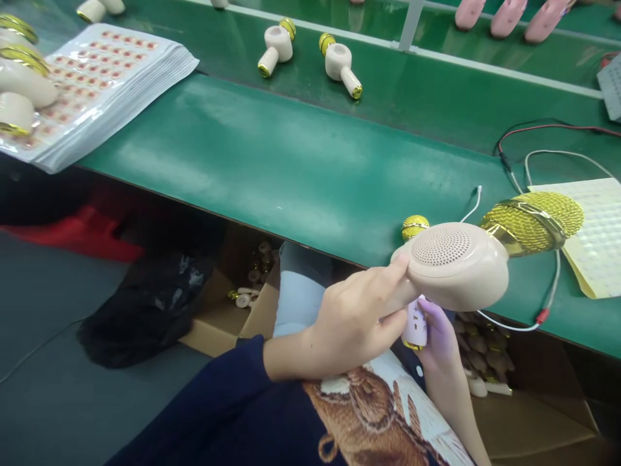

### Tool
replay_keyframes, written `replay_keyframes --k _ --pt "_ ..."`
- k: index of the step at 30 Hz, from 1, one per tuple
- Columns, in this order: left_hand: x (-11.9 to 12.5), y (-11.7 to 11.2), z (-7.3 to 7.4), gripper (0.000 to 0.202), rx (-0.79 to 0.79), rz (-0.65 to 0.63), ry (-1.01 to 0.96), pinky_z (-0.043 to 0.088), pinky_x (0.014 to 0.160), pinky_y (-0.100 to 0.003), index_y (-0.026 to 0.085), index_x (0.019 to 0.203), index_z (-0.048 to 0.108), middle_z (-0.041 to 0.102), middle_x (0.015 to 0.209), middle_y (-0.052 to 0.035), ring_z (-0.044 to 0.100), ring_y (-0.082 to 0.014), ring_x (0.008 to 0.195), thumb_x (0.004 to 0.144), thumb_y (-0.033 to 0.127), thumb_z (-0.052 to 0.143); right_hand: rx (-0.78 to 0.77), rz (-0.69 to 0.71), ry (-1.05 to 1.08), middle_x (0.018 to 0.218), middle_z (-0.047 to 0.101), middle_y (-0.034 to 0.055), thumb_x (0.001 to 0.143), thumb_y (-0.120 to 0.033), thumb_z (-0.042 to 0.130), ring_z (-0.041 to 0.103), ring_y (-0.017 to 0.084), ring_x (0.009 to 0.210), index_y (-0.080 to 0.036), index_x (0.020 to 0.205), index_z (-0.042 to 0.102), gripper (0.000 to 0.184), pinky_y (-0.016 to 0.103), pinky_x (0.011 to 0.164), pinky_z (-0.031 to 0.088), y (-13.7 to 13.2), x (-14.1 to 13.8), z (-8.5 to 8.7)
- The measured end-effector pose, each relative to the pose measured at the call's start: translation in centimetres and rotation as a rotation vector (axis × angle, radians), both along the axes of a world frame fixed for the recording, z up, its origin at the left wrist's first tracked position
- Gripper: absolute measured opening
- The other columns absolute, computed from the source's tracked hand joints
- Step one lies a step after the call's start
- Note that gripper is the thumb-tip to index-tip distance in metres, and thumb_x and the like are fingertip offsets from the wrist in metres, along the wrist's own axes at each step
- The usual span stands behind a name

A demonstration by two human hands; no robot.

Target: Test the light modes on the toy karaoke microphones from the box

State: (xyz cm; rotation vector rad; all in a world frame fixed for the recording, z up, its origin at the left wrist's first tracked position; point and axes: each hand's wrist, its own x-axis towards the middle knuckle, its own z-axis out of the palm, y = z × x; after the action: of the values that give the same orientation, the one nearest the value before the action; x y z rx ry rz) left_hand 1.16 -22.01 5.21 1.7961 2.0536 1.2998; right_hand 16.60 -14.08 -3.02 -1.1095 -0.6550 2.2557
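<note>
L hand (pixel 359 317) grips mic (pixel 460 272) by its narrow end, above worktop (pixel 242 149) near edge; long axis runs from hand up & R to gold head (pixel 538 223). R hand (pixel 441 336) is just below the mic body, grasping 2nd mic (pixel 415 327), approx. upright, partly hidden behind 1st.

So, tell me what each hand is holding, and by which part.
Left hand: a microphone, by its handle. Right hand: what looks like another microphone's handle, near its gold end; the rest is mostly hidden.
</note>
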Motion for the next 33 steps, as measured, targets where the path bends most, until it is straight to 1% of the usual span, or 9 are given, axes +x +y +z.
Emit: replay_keyframes --k 4,8,10,13,19,24,28,30,33 --pt "-0.7 -0.1 -0.4 0.045 -0.263 -0.077 -0.542 0.056 0.078 -0.032 0.023 0.121 0.052 0.070 0.111 -0.0064 0.068 -0.0212 0.094 0.078 0.026 0.066 -0.088 -0.027 0.079 0.060 0.057 -0.0011 0.067 -0.031 0.074 0.049 0.011 0.049 -0.019 0.066 0.065 0.015 0.020 0.041 0.046 0.3 0.3 0.3" --pt "-1.1 -0.1 -3.4 0.042 -0.445 -0.272 -1.378 0.047 0.046 -0.023 0.017 0.100 0.054 0.068 0.083 -0.0056 0.060 -0.0131 0.056 0.071 0.041 0.072 -0.146 -0.058 0.145 0.065 0.056 -0.0008 0.067 -0.030 0.072 0.049 0.009 0.051 -0.016 0.076 0.066 0.018 0.016 0.040 0.045 0.8 1.2 1.0" --pt "-1.1 0.0 -5.1 0.040 -0.415 -0.196 -1.583 0.042 0.038 -0.020 0.018 0.096 0.052 0.064 0.077 -0.0024 0.053 -0.0096 0.048 0.071 0.042 0.071 -0.157 -0.080 0.155 0.067 0.056 -0.0011 0.068 -0.028 0.071 0.049 0.008 0.052 -0.015 0.090 0.068 0.026 0.016 0.041 0.046 0.9 1.7 1.1" --pt "-1.4 0.4 -6.4 0.035 -0.398 -0.001 -1.629 0.046 0.039 -0.020 0.019 0.097 0.051 0.062 0.079 -0.0008 0.056 -0.0104 0.052 0.074 0.039 0.068 -0.153 -0.106 0.155 0.069 0.054 -0.0014 0.069 -0.027 0.070 0.047 0.008 0.052 -0.015 0.101 0.067 0.034 0.016 0.042 0.046 0.8 2.4 1.1" --pt "-3.7 1.2 -6.1 0.036 -0.663 -0.073 -1.564 0.055 0.049 -0.027 0.017 0.098 0.055 0.060 0.073 0.0001 0.062 -0.0141 0.057 0.074 0.040 0.068 -0.155 -0.093 0.153 0.070 0.052 -0.0017 0.067 -0.031 0.072 0.046 0.008 0.052 -0.015 0.095 0.068 0.033 0.017 0.041 0.045 0.7 2.7 0.9" --pt "-4.7 1.0 -3.3 0.037 -0.714 0.001 -1.112 0.038 0.033 -0.018 0.017 0.089 0.053 0.053 0.054 0.0057 0.047 -0.0089 0.040 0.067 0.035 0.077 -0.158 -0.082 0.170 0.070 0.055 -0.0010 0.066 -0.031 0.075 0.048 0.009 0.054 -0.016 0.092 0.070 0.030 0.018 0.043 0.046 0.6 2.6 0.5" --pt "-4.3 -0.7 -1.0 0.029 -0.389 0.105 -0.963 0.048 0.043 -0.024 0.019 0.083 0.059 0.061 0.062 0.0011 0.056 -0.0123 0.048 0.064 0.030 0.078 -0.163 -0.052 0.199 0.069 0.058 -0.0008 0.067 -0.031 0.074 0.050 0.010 0.053 -0.017 0.090 0.069 0.028 0.019 0.042 0.047 0.6 2.7 0.3" --pt "-3.4 -1.0 -1.7 0.025 -0.291 0.128 -0.978 0.047 0.044 -0.025 0.020 0.073 0.059 0.061 0.059 0.0009 0.056 -0.0128 0.048 0.063 0.032 0.078 -0.167 -0.052 0.238 0.069 0.058 -0.0008 0.067 -0.031 0.073 0.050 0.010 0.052 -0.017 0.091 0.069 0.028 0.019 0.042 0.047 0.7 2.8 0.2" --pt "-1.7 -0.5 -4.9 0.025 -0.454 0.133 -1.084 0.039 0.037 -0.019 0.019 0.062 0.053 0.055 0.049 0.0036 0.050 -0.0093 0.039 0.069 0.034 0.072 -0.189 -0.055 0.269 0.068 0.058 -0.0003 0.069 -0.031 0.073 0.051 0.010 0.052 -0.017 0.091 0.068 0.027 0.019 0.042 0.047 0.9 3.0 0.1"
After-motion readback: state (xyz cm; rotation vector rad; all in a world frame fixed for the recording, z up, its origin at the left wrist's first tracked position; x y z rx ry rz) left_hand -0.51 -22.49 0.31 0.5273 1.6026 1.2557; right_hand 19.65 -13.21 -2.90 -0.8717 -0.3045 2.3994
